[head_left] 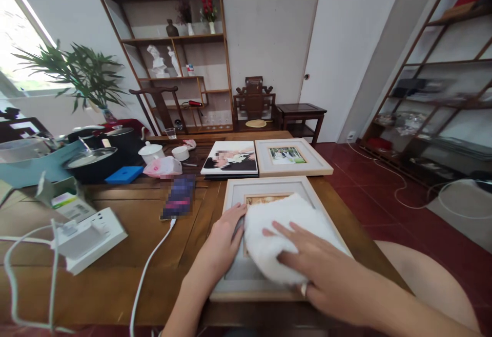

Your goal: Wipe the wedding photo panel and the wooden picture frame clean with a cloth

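Observation:
A light wooden picture frame (pixel 315 206) lies flat on the wooden table (pixel 126 255) right in front of me. A white cloth (pixel 280 234) covers the middle of its glass. My right hand (pixel 315 270) lies flat on the cloth, fingers stretched out, a ring on one finger. My left hand (pixel 225 237) rests on the frame's left edge, fingers extended and pressing on it.
Two more framed pictures (pixel 292 156) (pixel 230 159) lie further back. A phone (pixel 179 197) with a white cable lies to the left, beside a white power strip (pixel 90 237). Pots, cups and a blue box crowd the far left. Shelves and chairs stand behind.

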The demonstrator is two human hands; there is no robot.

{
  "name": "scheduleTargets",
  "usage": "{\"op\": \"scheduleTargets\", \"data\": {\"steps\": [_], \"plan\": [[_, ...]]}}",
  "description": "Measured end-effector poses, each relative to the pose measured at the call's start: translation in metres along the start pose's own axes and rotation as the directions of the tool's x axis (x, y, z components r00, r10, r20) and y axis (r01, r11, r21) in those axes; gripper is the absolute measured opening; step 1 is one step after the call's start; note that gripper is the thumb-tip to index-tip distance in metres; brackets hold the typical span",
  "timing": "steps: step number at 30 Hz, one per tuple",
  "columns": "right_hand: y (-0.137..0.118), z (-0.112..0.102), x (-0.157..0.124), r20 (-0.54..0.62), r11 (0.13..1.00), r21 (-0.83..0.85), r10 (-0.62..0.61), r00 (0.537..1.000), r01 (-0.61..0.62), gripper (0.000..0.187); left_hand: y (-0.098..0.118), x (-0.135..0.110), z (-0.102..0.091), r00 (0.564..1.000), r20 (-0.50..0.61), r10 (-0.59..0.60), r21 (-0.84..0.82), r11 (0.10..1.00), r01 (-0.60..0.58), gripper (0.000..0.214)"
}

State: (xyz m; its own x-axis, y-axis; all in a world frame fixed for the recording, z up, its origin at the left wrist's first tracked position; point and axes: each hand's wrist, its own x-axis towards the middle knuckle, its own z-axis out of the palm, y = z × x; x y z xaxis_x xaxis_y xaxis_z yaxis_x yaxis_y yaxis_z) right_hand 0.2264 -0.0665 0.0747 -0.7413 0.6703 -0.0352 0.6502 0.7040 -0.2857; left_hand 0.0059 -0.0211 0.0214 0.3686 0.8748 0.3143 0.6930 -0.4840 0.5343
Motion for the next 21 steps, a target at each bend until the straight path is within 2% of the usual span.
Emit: {"op": "scheduleTargets", "data": {"steps": [2, 6, 10, 12, 15, 18, 21], "plan": [[0.019, 0.004, 0.010, -0.096, 0.996, -0.041, 0.075, 0.993, -0.079, 0.057, 0.001, -0.001, 0.001, 1.000, -0.017, -0.012, -0.009, 1.000, 0.012, 0.036], [0.055, 0.005, 0.044, -0.226, 0.972, -0.171, 0.120, 0.967, -0.160, 0.059, 0.003, -0.001, 0.000, 0.999, -0.032, -0.026, -0.020, 0.999, 0.025, 0.039], [0.071, -0.004, 0.084, -0.256, 0.951, -0.232, 0.142, 0.956, -0.203, 0.061, 0.003, -0.002, -0.001, 0.999, -0.035, -0.028, -0.038, 0.999, 0.026, 0.039], [0.067, -0.005, 0.097, -0.211, 0.960, -0.238, 0.097, 0.973, -0.148, 0.059, 0.003, -0.002, 0.000, 0.996, -0.080, -0.032, -0.043, 0.999, 0.029, 0.040], [0.050, -0.001, 0.102, -0.114, 0.975, -0.223, -0.038, 0.993, 0.011, 0.054, 0.001, -0.002, 0.003, 0.976, -0.213, -0.033, -0.052, 0.998, 0.022, 0.042], [0.029, 0.002, 0.087, -0.036, 0.981, -0.142, -0.135, 0.990, 0.129, 0.050, -0.001, -0.003, 0.005, 0.960, -0.280, -0.014, -0.074, 0.997, -0.007, 0.045], [0.009, -0.004, 0.054, 0.063, 0.977, -0.007, -0.212, 0.975, 0.213, 0.051, -0.002, -0.004, 0.005, 0.965, -0.262, -0.030, -0.087, 0.996, 0.007, 0.046]]}}
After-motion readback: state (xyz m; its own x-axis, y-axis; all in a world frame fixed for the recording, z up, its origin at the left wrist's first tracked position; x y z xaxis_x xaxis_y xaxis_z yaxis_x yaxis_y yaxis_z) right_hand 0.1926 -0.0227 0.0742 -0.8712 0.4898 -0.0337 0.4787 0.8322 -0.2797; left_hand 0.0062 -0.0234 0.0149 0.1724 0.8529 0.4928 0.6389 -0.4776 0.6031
